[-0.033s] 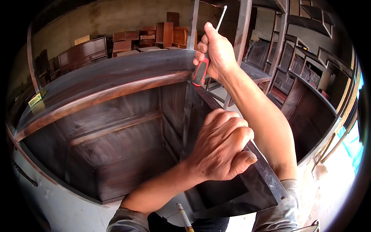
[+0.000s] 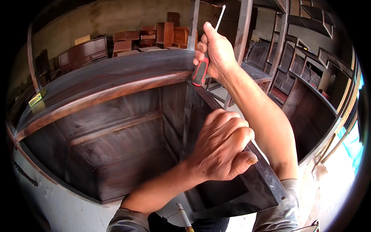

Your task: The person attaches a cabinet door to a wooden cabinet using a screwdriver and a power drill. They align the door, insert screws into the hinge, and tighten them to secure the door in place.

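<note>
My right hand is closed around a screwdriver with a red and black handle. Its metal shaft points upward, and the butt of the handle is down by the hinge-side corner of a dark wooden cabinet door. The door stands swung out from the cabinet. My left hand is closed over the door's upper edge, knuckles up; the fingertips are hidden behind it. Whether the handle's butt touches the wood I cannot tell.
Inside the cabinet a rail runs along the back. A small yellow-green box sits on its top at the left. A cigarette juts up at the lower edge. More wooden furniture frames stand at the right, and reddish-brown pieces at the back.
</note>
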Demonstrator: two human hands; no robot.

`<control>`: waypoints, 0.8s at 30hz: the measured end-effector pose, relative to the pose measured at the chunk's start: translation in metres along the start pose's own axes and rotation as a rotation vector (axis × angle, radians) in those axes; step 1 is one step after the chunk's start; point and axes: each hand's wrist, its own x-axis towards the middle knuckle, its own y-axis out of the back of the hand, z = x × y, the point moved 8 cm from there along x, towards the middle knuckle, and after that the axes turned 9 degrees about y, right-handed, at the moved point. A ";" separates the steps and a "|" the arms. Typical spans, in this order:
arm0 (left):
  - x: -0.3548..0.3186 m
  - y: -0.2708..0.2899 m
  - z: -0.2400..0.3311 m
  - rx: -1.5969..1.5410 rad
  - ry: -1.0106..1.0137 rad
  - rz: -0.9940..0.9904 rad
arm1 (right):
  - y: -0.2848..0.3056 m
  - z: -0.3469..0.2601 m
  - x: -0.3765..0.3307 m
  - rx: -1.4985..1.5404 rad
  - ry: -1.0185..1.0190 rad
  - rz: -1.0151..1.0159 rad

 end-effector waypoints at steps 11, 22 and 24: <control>-0.002 0.001 -0.001 -0.016 0.009 0.037 | -0.024 0.011 0.006 -0.079 -0.034 -0.078; -0.004 0.011 -0.001 -0.047 0.004 0.042 | -0.010 0.011 0.005 0.020 -0.035 -0.062; -0.004 0.011 0.000 -0.063 -0.001 0.026 | -0.013 0.010 0.003 -0.015 -0.055 -0.088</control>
